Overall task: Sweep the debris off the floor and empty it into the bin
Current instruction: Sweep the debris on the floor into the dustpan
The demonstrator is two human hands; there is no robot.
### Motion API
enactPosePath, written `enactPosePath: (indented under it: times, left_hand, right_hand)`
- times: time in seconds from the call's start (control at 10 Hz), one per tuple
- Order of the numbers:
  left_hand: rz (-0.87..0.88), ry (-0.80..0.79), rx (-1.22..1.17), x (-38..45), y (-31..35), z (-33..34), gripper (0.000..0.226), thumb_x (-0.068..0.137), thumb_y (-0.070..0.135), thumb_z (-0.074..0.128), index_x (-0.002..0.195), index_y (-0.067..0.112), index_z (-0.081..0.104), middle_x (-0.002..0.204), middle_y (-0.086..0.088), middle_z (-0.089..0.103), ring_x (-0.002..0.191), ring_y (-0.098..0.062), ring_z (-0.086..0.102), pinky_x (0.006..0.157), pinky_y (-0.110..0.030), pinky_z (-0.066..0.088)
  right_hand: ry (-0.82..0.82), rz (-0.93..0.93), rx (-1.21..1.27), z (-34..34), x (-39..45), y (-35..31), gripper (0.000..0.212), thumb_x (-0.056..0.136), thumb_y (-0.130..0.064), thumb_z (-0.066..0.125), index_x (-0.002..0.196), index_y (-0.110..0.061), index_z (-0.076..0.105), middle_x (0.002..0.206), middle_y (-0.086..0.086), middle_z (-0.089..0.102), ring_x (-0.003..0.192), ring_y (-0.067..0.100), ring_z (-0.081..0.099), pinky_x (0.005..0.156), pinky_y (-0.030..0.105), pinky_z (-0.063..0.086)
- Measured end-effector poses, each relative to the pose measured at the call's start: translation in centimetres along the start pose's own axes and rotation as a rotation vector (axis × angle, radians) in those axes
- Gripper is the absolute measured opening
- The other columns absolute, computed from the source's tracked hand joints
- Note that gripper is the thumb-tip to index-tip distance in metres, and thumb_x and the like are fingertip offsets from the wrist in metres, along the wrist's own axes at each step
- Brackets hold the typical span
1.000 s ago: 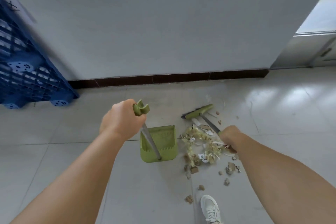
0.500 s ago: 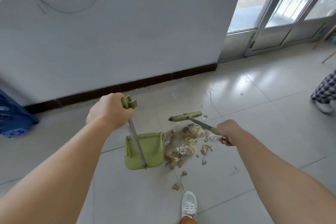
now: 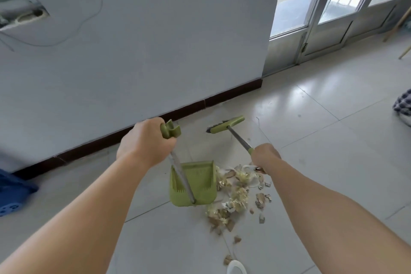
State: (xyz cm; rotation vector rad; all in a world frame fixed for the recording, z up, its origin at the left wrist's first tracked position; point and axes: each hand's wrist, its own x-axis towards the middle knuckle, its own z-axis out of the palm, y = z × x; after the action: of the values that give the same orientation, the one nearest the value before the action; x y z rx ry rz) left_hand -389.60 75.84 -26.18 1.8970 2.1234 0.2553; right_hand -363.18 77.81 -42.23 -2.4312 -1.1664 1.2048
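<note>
Both bare forearms reach forward from the near edge of the view over the tiled floor [image 3: 333, 162]. The left hand [image 3: 145, 142] is a fist, fingers clenched round the top of the dustpan's metal handle [image 3: 181, 177] just under its green clip end [image 3: 170, 129], knuckles turned toward the far wall [image 3: 155, 51]. The handle slants down and to the right from the fist to the near edge of the green dustpan [image 3: 193, 184], which stands on the floor between the two arms with its open mouth facing right. The pan's inner face shows bare green plastic with a row of comb teeth near its near edge; whether any scraps lie inside it cannot be told. The right hand [image 3: 264, 155] grasps the broom's handle [image 3: 239, 138] at its green grip, fingers wrapped under and mostly hidden behind the back of the hand. The broom's green head [image 3: 225, 124] is on the far side, near the dark skirting board [image 3: 133, 138], well apart from the pile. The debris [image 3: 235, 196], pale husk-like scraps and brown bits, lies on the floor just right of the dustpan's mouth, some touching its edge, with stray pieces trailing toward the near side. A white shoe tip [image 3: 236, 268] shows at the bottom edge. A blue plastic crate [image 3: 13, 193] sits at far left, and glass doors [image 3: 347, 6] stand at far right.
</note>
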Motion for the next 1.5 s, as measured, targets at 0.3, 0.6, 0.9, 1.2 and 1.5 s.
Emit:
enactPosePath:
  times: [0.3, 0.6, 0.9, 1.2, 1.5]
  left_hand:
    - [0.028, -0.001, 0.041, 6.9, 1.0, 2.4, 0.013, 0.080, 0.031, 0.065, 0.077, 0.021, 0.058, 0.070, 0.004, 0.059, 0.066, -0.023, 0.058, 0.060, -0.032, 0.051]
    - [0.095, -0.068, 0.062, 9.8, 0.4, 3.2, 0.017, 0.081, 0.033, 0.064, 0.076, 0.019, 0.056, 0.069, 0.002, 0.058, 0.064, -0.022, 0.056, 0.056, -0.030, 0.046]
    - [0.265, -0.138, 0.038, 9.6, -2.2, 0.7, 0.011, 0.082, 0.028, 0.064, 0.083, 0.019, 0.060, 0.072, 0.001, 0.056, 0.059, -0.014, 0.049, 0.053, -0.027, 0.039]
    - [0.502, -0.199, -0.008, 7.2, -5.7, -3.3, 0.008, 0.083, 0.028, 0.065, 0.081, 0.022, 0.060, 0.073, 0.001, 0.058, 0.062, -0.016, 0.053, 0.055, -0.028, 0.041]
    - [0.586, -0.222, -0.019, 4.7, -4.9, -3.6, 0.010, 0.079, 0.028, 0.067, 0.076, 0.022, 0.059, 0.076, -0.003, 0.063, 0.067, -0.026, 0.063, 0.067, -0.039, 0.057]
  right_hand:
    - [0.052, 0.101, -0.086, 2.1, 7.2, -4.5, 0.014, 0.095, -0.019, 0.050, 0.090, -0.006, 0.050, 0.068, 0.008, 0.052, 0.057, 0.021, 0.051, 0.057, 0.031, 0.049]
    - [-0.196, 0.144, -0.012, 3.3, 5.4, -0.8, 0.007, 0.094, -0.007, 0.045, 0.095, -0.012, 0.050, 0.068, 0.001, 0.040, 0.056, 0.012, 0.041, 0.035, 0.014, 0.044]
    - [-0.176, 0.547, 0.449, 6.3, -4.1, -0.2, 0.019, 0.089, -0.005, 0.032, 0.088, -0.004, 0.051, 0.053, 0.007, 0.045, 0.034, 0.014, 0.038, 0.040, 0.019, 0.037]
    - [0.036, 0.628, 0.876, 7.7, -14.9, -1.9, 0.025, 0.093, -0.008, 0.033, 0.092, -0.003, 0.057, 0.067, 0.010, 0.053, 0.022, 0.012, 0.036, 0.030, 0.011, 0.035]
    - [0.315, 0.572, 0.450, 8.4, -20.3, 3.5, 0.032, 0.094, -0.027, 0.047, 0.082, 0.000, 0.058, 0.082, 0.015, 0.067, 0.057, 0.024, 0.055, 0.051, 0.022, 0.041]
